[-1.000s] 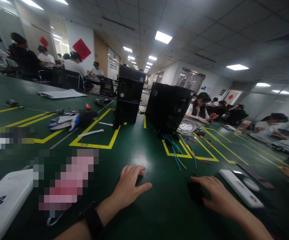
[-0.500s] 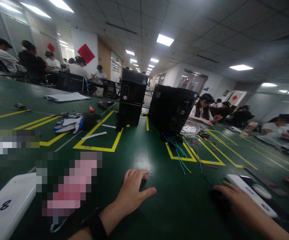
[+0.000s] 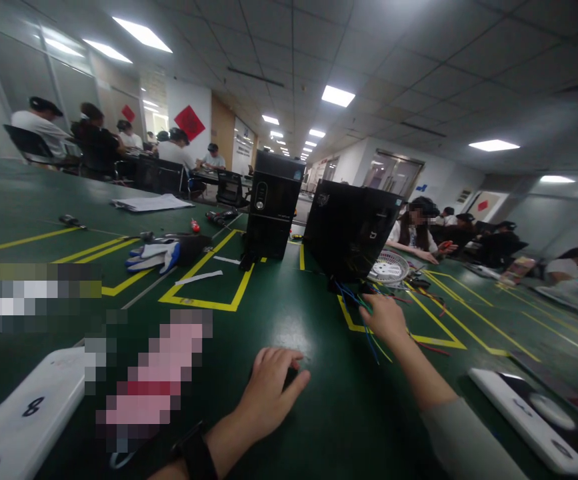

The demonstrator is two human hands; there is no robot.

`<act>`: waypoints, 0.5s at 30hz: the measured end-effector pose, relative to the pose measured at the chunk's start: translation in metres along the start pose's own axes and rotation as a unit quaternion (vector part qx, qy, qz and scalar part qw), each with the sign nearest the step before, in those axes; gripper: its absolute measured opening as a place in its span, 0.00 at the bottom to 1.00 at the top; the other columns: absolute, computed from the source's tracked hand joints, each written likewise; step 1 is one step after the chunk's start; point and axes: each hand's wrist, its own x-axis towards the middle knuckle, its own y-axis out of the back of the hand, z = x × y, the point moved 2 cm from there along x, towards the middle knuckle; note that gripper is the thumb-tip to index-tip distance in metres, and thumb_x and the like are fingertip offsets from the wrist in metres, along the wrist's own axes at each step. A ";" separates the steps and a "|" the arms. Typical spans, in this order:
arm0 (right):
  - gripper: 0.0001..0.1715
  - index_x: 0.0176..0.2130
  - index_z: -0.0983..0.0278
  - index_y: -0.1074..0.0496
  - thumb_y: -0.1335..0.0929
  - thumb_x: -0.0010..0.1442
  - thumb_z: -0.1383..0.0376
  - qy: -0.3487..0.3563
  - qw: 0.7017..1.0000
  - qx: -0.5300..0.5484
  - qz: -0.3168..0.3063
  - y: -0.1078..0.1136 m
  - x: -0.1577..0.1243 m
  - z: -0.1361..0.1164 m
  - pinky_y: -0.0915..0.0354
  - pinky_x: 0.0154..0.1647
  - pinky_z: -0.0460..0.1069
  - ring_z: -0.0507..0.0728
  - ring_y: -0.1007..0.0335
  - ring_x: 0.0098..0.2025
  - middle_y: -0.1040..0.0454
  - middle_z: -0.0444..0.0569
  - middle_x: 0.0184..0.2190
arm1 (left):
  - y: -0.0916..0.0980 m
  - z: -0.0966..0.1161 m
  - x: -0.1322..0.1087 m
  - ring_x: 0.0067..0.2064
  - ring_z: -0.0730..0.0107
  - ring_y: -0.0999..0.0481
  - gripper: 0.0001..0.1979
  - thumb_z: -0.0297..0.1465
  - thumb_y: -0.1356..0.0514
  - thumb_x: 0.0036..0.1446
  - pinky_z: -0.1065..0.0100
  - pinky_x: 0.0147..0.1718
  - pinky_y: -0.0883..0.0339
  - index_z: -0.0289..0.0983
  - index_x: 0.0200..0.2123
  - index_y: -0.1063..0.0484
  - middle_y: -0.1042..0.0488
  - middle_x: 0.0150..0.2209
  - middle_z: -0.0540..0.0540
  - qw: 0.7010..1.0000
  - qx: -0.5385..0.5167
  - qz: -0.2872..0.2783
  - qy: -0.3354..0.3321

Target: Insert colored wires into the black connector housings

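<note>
Counter (image 3: 289, 303): glossy, dark green, yellow-taped, under the left hand (image 3: 275, 390).
Ceiling (image 3: 443, 87): pale, tiled, high beyond it.
Left hand: loosely spread, thumb apart, much as before.
Right hand (image 3: 383, 317): moved forward, now at thin coloured wires (image 3: 373, 348); cannot tell whether gripping.
Glove (image 3: 155, 255): white-and-blue, beyond the left hand.
Case (image 3: 351, 230): boxy, black, beyond the right hand.

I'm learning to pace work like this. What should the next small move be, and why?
Probably gently firm up the right hand on the colored wires: its fingertips are at them, near the right black tower's foot, though whether they pinch any is unclear. The left hand is open, apart from the wires.
</note>
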 end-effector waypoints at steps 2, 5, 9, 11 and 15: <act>0.17 0.47 0.66 0.30 0.35 0.60 0.61 -0.024 0.999 -0.019 -0.009 -0.012 0.019 -0.008 0.39 0.49 0.58 0.62 0.35 0.50 0.28 0.54 0.46 | 0.000 0.001 0.000 0.45 0.59 0.33 0.11 0.37 0.46 0.60 0.54 0.47 0.42 0.42 0.44 0.33 0.28 0.39 0.48 1.000 0.004 0.005 -0.008; 0.16 0.44 0.66 0.30 0.35 0.61 0.58 -0.050 0.998 -0.041 -0.020 -0.025 0.031 -0.012 0.40 0.50 0.60 0.60 0.35 0.49 0.30 0.51 0.46 | 0.001 0.003 0.001 0.44 0.59 0.32 0.10 0.36 0.45 0.60 0.54 0.47 0.41 0.41 0.44 0.32 0.28 0.39 0.47 1.000 0.013 0.013 -0.018; 0.15 0.43 0.66 0.30 0.35 0.62 0.58 -0.068 0.996 -0.055 -0.013 -0.031 0.032 -0.015 0.42 0.51 0.60 0.60 0.36 0.50 0.31 0.51 0.46 | 0.000 0.003 0.001 0.45 0.59 0.32 0.09 0.36 0.46 0.60 0.54 0.48 0.42 0.42 0.43 0.32 0.28 0.39 0.47 1.000 0.013 0.011 -0.020; 0.15 0.43 0.67 0.30 0.35 0.62 0.58 -0.075 0.996 -0.051 -0.005 -0.032 0.031 -0.016 0.41 0.51 0.60 0.60 0.36 0.50 0.31 0.52 0.46 | 0.000 0.002 0.001 0.45 0.59 0.32 0.09 0.35 0.46 0.60 0.54 0.48 0.42 0.42 0.43 0.32 0.27 0.39 0.48 1.000 0.014 0.011 -0.019; 0.15 0.44 0.66 0.30 0.36 0.63 0.58 -0.097 0.995 -0.022 0.011 -0.030 0.034 -0.016 0.39 0.50 0.59 0.59 0.35 0.49 0.30 0.51 0.46 | -0.001 0.001 0.001 0.45 0.60 0.32 0.08 0.35 0.46 0.60 0.55 0.48 0.42 0.42 0.42 0.32 0.28 0.38 0.48 1.000 0.016 0.010 -0.020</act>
